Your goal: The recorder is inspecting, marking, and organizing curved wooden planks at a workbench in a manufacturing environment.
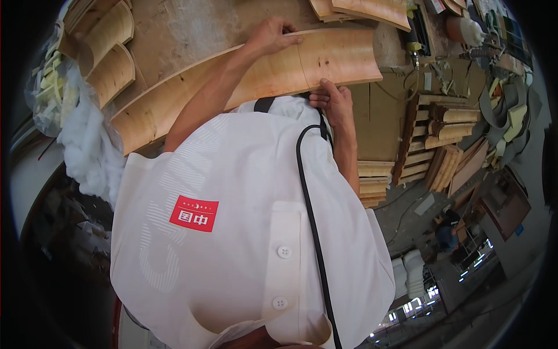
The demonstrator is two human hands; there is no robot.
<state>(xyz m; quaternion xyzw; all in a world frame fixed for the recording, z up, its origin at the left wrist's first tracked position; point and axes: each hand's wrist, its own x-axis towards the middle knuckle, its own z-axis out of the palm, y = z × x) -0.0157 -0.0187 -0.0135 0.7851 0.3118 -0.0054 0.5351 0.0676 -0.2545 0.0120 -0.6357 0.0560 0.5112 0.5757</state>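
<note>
Curved plywood panel [256, 75]: long, bent, pale wood with a dark line drawn across its width near the right end. It is laid across a worn workbench [192, 29], running from near left to far right.

Left hand [273, 35]: placed on the far upper edge of the panel, fingers laid flat along the rim and lightly curled over it; the panel is pressed rather than enclosed.

Right hand [334, 102]: set at the near lower edge of the panel, thumb raised against the edge, remaining fingers folded under. How far the fingers wrap beneath cannot be told.

White short-sleeved shirt [244, 232]: fills the centre of the view; a red patch is seen on the chest, and a black cable [311, 215] is run down its front.

Further curved plywood pieces [107, 49]: stacked at far left. White wadding [87, 148] is heaped beside them, at the left. Wooden slats and frames [436, 145] are stacked at right, on the floor.
</note>
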